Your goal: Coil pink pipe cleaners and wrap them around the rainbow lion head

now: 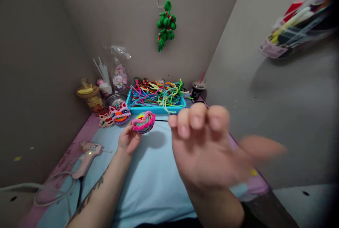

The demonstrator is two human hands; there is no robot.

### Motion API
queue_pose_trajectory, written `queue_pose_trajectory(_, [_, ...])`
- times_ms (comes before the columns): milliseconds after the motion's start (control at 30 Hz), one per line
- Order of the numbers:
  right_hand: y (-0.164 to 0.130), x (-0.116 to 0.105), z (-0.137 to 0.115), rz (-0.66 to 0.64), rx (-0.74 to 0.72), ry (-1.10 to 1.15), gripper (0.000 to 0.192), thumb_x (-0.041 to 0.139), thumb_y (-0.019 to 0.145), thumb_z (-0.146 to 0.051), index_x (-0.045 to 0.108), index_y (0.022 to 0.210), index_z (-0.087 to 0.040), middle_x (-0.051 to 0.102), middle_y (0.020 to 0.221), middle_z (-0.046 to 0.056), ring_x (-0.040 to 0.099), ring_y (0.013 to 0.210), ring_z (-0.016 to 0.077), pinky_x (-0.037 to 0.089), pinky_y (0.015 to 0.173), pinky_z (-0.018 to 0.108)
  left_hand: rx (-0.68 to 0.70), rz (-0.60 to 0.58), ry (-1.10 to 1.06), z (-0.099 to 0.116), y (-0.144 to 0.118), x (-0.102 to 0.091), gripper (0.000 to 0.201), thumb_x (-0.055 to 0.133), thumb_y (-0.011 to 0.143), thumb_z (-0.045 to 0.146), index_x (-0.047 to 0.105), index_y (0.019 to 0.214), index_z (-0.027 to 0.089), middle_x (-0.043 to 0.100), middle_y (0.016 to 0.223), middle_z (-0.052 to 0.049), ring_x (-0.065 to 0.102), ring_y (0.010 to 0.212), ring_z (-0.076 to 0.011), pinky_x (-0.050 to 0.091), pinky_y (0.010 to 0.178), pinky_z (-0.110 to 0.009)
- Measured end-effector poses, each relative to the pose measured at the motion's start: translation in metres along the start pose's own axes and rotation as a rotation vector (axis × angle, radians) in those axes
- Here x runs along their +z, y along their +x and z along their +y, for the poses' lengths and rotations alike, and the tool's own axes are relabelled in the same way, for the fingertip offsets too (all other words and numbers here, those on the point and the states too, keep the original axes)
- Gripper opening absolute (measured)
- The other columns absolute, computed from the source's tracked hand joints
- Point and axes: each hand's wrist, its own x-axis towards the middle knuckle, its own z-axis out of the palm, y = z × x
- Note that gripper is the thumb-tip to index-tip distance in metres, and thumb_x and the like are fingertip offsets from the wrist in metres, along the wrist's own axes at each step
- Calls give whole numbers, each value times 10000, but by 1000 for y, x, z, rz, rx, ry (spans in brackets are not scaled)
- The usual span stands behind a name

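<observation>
My left hand (128,139) holds a small round piece made of pink and multicoloured pipe cleaners (143,122) just above the light blue mat (148,182). My right hand (209,146) is raised close to the camera, palm toward me, fingers curled and blurred, holding nothing. A thin black strand (161,120) lies on the mat between the two hands. Behind them a blue tray (156,109) is piled with loose coloured pipe cleaners (159,92).
Two finished pipe-cleaner faces (119,113) sit left of the tray, near a metal bowl (116,99) and a yellow-lidded jar (88,95). A pink glue gun (88,155) with its cord lies at the left. A dark cup (197,90) stands right of the tray. A green ornament (166,24) hangs on the wall.
</observation>
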Motion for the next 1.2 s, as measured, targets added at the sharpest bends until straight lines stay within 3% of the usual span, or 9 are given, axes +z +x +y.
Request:
queue_pose_trajectory(100, [76, -7, 44, 167, 47, -44, 316, 632, 755, -508, 486, 733, -228, 532, 721, -38, 511, 598, 99, 419, 557, 230, 78, 14, -128, 0, -1, 4, 265, 405, 853, 38, 647, 869, 146, 726, 784, -34, 672, 645, -109, 555, 625, -173])
queue_pose_trajectory(167, [103, -23, 71, 223, 288, -154, 296, 717, 690, -414, 514, 726, -202, 557, 714, -42, 476, 546, 67, 322, 459, 178, 48, 17, -153, -1, -2, 6, 231, 441, 819, 34, 646, 862, 129, 721, 762, -53, 676, 635, -120, 559, 613, -182])
queue_pose_trajectory(267, [105, -51, 99, 84, 712, -83, 315, 658, 750, -475, 576, 817, -179, 629, 720, -2, 489, 500, 73, 245, 400, 177, -2, 3, -114, -6, -3, 5, 176, 492, 788, 52, 646, 847, 113, 709, 753, -69, 686, 675, -159, 579, 660, -247])
queue_pose_trajectory(367, [92, -68, 112, -41, 894, 95, 348, 570, 823, -506, 616, 875, -165, 630, 630, -1, 540, 511, 100, 314, 426, 187, -48, -39, -22, -12, -3, 3, 140, 516, 776, 56, 640, 821, 100, 688, 729, -69, 676, 649, -165, 583, 649, -274])
queue_pose_trajectory(567, [86, -80, 127, 41, 833, 135, 113, 661, 760, -254, 638, 840, -177, 679, 710, 1, 580, 565, 115, 406, 488, 200, -89, -77, 73, -19, -2, 0, 136, 511, 778, 39, 624, 780, 115, 676, 719, -50, 657, 609, -131, 575, 616, -229])
queue_pose_trajectory(833, [85, -79, 129, 132, 810, 193, 119, 665, 713, -180, 625, 824, -193, 671, 700, -16, 582, 551, 122, 438, 470, 208, -107, -101, 126, -22, -4, 4, 135, 521, 762, 27, 607, 795, 126, 674, 745, -49, 665, 654, -140, 572, 642, -231])
queue_pose_trajectory(967, [86, -79, 129, 100, 822, 228, 115, 628, 767, -265, 627, 848, -184, 698, 776, 18, 615, 614, 145, 458, 505, 233, -95, -64, 87, -21, -5, 6, 169, 495, 777, 25, 614, 848, 121, 692, 778, -59, 674, 650, -142, 576, 608, -233])
queue_pose_trajectory(1067, [87, -83, 130, 66, 845, 255, 178, 600, 798, -334, 629, 889, -185, 684, 727, 13, 610, 589, 134, 449, 512, 224, -88, -18, 64, -19, -4, 6, 204, 486, 795, 51, 618, 931, 125, 714, 848, -76, 688, 677, -153, 580, 611, -245])
queue_pose_trajectory(1200, [86, -85, 128, 40, 792, 226, 247, 639, 733, -241, 615, 976, -200, 688, 755, 5, 633, 642, 132, 447, 545, 214, -60, 25, 75, -17, 1, 3, 248, 504, 803, 68, 612, 1019, 125, 720, 872, -82, 690, 694, -165, 575, 611, -257])
